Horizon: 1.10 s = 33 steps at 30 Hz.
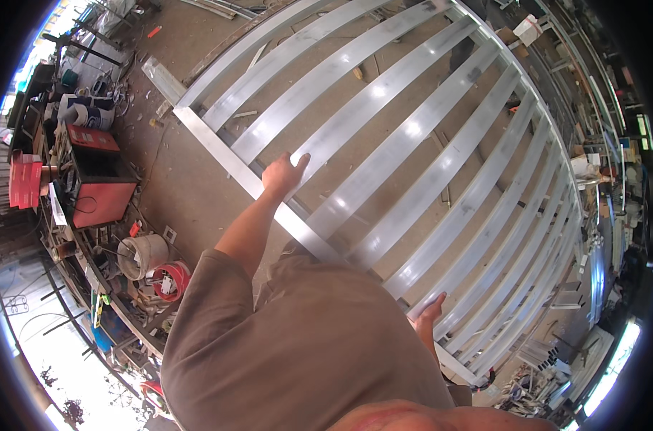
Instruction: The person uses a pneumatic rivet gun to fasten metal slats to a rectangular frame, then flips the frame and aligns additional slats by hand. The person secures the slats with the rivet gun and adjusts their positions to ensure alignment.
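From the head view, here's the large silvery metal frame of long parallel slats (413, 129), stretching out ahead of the person above the brown floor (197, 201), its pale flat near rail (222, 152) crossing close by the waist. The left hand (283, 174) is at a slat beside that rail, thumb and forefinger apart; the right hand (428, 316) is at the same edge farther right, its grip hidden, so I can't tell whether either closes fully. Looks like handling or steadying the frame; the next move likely calls for even, two-handed support.
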Motion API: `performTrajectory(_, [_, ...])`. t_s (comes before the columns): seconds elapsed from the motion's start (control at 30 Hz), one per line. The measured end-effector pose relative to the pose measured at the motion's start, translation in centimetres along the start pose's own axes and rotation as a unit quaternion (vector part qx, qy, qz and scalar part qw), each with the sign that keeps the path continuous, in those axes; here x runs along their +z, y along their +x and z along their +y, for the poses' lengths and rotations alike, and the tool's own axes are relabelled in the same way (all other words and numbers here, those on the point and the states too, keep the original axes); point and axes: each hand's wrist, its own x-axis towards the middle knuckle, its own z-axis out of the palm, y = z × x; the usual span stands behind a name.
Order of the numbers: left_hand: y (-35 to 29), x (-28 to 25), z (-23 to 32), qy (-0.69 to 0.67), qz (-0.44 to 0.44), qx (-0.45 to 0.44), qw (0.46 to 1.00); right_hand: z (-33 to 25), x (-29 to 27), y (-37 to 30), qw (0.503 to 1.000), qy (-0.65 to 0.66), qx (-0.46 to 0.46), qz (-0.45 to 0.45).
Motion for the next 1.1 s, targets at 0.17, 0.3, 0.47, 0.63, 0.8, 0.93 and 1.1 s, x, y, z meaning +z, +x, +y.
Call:
performTrajectory(0.17, [0.1, 0.1, 0.0, 0.007, -0.006, -0.004, 1.000, 0.0, -0.2, 0.1, 1.000, -0.021, -0.014, 0.004])
performTrajectory(0.3, [0.3, 0.2, -0.1, 0.010, -0.004, -0.003, 1.000, 0.2, -0.2, 0.3, 1.000, -0.016, -0.025, 0.005])
performTrajectory(0.47, [0.4, 0.5, -0.1, 0.020, 0.010, -0.003, 1.000, -0.1, -0.3, -0.3, 0.998, 0.009, -0.039, -0.041])
performTrajectory(0.63, [0.3, 0.6, 0.2, 0.034, 0.017, -0.004, 0.999, -0.9, -0.5, -1.4, 1.000, -0.012, -0.023, -0.011])
performTrajectory(0.8, [0.1, 0.3, 0.5, 0.032, 0.014, -0.004, 0.999, -0.6, -0.6, -0.7, 0.999, -0.008, -0.041, -0.014])
performTrajectory(0.93, [0.2, 0.3, 0.7, 0.034, 0.004, -0.014, 0.999, 0.2, -1.0, 0.6, 0.996, 0.016, -0.072, -0.045])
performTrajectory(1.1, [0.5, 0.9, 0.3, 0.028, 0.013, -0.003, 1.000, -0.5, -1.6, 0.5, 0.995, 0.027, -0.038, -0.086])
